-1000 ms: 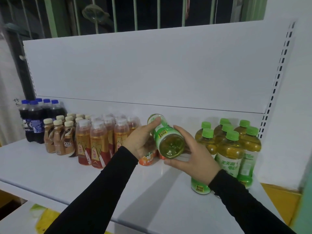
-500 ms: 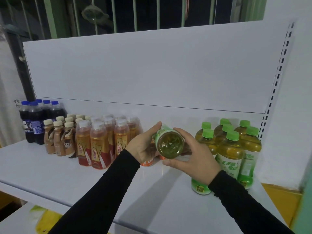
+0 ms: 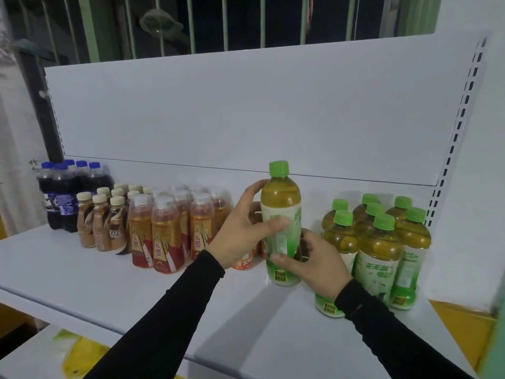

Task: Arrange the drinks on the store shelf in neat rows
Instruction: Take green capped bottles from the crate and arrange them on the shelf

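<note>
Holding a green-capped tea bottle [image 3: 281, 222] upright with both hands, its base at or just above the white shelf [image 3: 82, 272], contact unclear; left hand [image 3: 240, 236] wrapped around the bottle's middle from the left, thumb across the label, fingers curled behind; right hand [image 3: 314, 258] gripping the lower part from the right, thumb pressed on the front; black sleeves on both arms; just right of the held bottle, a cluster of matching green tea bottles [image 3: 379, 242] standing in loose rows; behind the left hand, an orange-labelled bottle [image 3: 243, 262], mostly hidden; further left, shrink-wrapped amber drinks [image 3: 166, 228], then small brown coffee bottles [image 3: 101, 222], then dark cola bottles with blue caps [image 3: 65, 192] at the far left.
</note>
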### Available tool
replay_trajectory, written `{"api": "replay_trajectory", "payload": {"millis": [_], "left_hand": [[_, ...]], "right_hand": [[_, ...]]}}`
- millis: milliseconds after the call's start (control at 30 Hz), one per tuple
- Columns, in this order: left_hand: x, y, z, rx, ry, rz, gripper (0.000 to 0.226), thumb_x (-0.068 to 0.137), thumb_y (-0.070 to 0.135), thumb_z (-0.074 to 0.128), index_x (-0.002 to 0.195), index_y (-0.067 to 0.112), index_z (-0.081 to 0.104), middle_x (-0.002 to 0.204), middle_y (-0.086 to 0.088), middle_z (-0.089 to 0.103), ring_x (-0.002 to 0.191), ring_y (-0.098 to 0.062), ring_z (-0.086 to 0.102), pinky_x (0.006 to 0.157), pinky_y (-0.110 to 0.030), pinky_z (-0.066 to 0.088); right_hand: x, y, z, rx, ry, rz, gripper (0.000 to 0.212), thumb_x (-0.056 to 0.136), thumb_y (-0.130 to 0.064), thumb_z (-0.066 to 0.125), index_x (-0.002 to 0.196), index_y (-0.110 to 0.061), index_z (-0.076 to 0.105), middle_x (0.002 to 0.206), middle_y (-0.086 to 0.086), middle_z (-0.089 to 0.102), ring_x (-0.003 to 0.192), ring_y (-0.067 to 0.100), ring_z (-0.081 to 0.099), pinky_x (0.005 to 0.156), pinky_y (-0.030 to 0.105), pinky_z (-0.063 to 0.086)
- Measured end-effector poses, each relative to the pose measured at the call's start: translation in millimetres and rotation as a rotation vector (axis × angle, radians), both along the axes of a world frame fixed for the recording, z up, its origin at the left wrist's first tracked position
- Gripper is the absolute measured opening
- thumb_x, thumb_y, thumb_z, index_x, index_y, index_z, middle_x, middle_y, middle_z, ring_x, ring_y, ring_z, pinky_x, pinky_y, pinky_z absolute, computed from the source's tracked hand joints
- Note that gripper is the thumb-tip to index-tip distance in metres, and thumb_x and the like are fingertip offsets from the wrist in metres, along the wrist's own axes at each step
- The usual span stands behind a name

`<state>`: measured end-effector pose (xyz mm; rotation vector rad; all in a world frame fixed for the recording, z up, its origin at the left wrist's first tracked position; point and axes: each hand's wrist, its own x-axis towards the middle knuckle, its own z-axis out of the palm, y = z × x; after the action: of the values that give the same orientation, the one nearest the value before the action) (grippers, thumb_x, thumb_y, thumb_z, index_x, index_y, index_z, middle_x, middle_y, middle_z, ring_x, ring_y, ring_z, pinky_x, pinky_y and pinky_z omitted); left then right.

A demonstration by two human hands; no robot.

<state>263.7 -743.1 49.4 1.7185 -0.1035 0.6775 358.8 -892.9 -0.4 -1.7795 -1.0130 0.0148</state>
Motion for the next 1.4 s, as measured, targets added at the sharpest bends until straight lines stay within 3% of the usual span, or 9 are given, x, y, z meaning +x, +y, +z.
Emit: {"api": "replay_trajectory", "payload": {"millis": [133,300,467,633,700,800,967,1167,1400], "left_hand": [[-7.6,3.1,3.5,0.098,-0.061,0.029,0.05,0.066,0.037,0.085,0.113,0.04,0.066,0.112,0.003,0.073,0.11,-0.021,0.068,0.099,-0.047,0.053],[-21.0,1.6,-8.4,0.269,-0.043,-0.039,0.057,0.063,0.026,0.088,0.114,0.025,0.065,0.118,0.001,0.067,0.113,-0.019,0.064,0.101,-0.041,0.052],[-21.9,7.9,-9.2,0.285,-0.045,-0.015,0.06,0.062,0.027,0.088,0.117,0.018,0.064,0.117,-0.001,0.067,0.111,-0.018,0.065,0.1,-0.045,0.053],[-22.7,10.1,10.4,0.336,-0.072,0.051,0.046,0.074,0.04,0.079,0.118,0.043,0.065,0.12,0.012,0.069,0.117,-0.012,0.064,0.101,-0.036,0.052],[-21.2,11.9,25.0,0.359,-0.069,0.066,0.04,0.079,0.033,0.08,0.113,0.048,0.066,0.116,0.014,0.071,0.112,-0.009,0.066,0.098,-0.035,0.053],[-12.6,15.4,46.4,0.494,-0.057,0.123,0.035,0.086,0.019,0.078,0.109,0.042,0.066,0.106,0.015,0.073,0.102,-0.004,0.068,0.093,-0.029,0.055],[11.2,23.6,77.0,0.612,-0.017,0.201,0.023,0.086,0.027,0.078,0.108,0.024,0.071,0.101,0.007,0.074,0.095,-0.009,0.069,0.091,-0.035,0.057],[50.9,35.6,104.8,0.647,-0.015,0.255,0.013,0.085,0.028,0.078,0.092,0.034,0.069,0.092,0.011,0.073,0.09,-0.008,0.07,0.09,-0.037,0.057],[120.7,36.7,109.5,0.731,0.088,0.261,0.022,0.084,0.031,0.077,0.102,0.023,0.068,0.1,0.003,0.07,0.095,-0.015,0.065,0.08,-0.028,0.053]], "right_hand": [[3.0,7.3,-17.1,0.016,-0.007,-0.062,0.063,0.069,-0.033,0.088,0.124,-0.026,0.056,0.099,-0.02,0.069,0.09,-0.01,0.062,0.076,0.012,0.05],[8.6,15.1,-27.4,0.049,0.006,-0.13,0.065,0.065,-0.023,0.09,0.121,-0.025,0.057,0.093,-0.011,0.072,0.088,0.004,0.066,0.08,0.034,0.058],[7.0,18.7,-28.7,0.008,0.009,-0.116,0.069,0.066,-0.024,0.09,0.126,-0.028,0.055,0.097,-0.012,0.071,0.093,0.006,0.065,0.085,0.035,0.057],[6.2,16.9,-26.2,-0.056,0.026,-0.037,0.08,0.061,-0.042,0.088,0.132,-0.028,0.054,0.099,-0.019,0.073,0.092,-0.001,0.067,0.087,0.033,0.057],[7.2,16.1,-23.0,-0.101,0.023,-0.003,0.083,0.057,-0.056,0.083,0.13,-0.029,0.054,0.104,-0.017,0.073,0.095,0.0,0.067,0.088,0.034,0.057],[7.2,15.0,-13.8,-0.17,0.024,0.045,0.074,0.062,-0.059,0.081,0.126,-0.03,0.056,0.109,-0.015,0.071,0.099,0.0,0.066,0.089,0.032,0.057],[8.4,10.2,20.6,-0.287,-0.078,0.077,0.072,0.074,-0.059,0.075,0.133,-0.029,0.047,0.118,-0.015,0.067,0.102,-0.001,0.063,0.09,0.024,0.054],[18.6,-25.3,87.8,-0.252,-0.301,-0.113,0.069,0.084,-0.06,0.061,0.142,-0.025,0.045,0.125,-0.01,0.06,0.108,0.005,0.06,0.096,0.028,0.051],[82.5,-78.0,128.0,-0.454,-0.483,-0.402,0.066,0.09,-0.062,0.048,0.141,-0.021,0.047,0.132,-0.003,0.059,0.118,0.013,0.055,0.104,0.034,0.044]]}}
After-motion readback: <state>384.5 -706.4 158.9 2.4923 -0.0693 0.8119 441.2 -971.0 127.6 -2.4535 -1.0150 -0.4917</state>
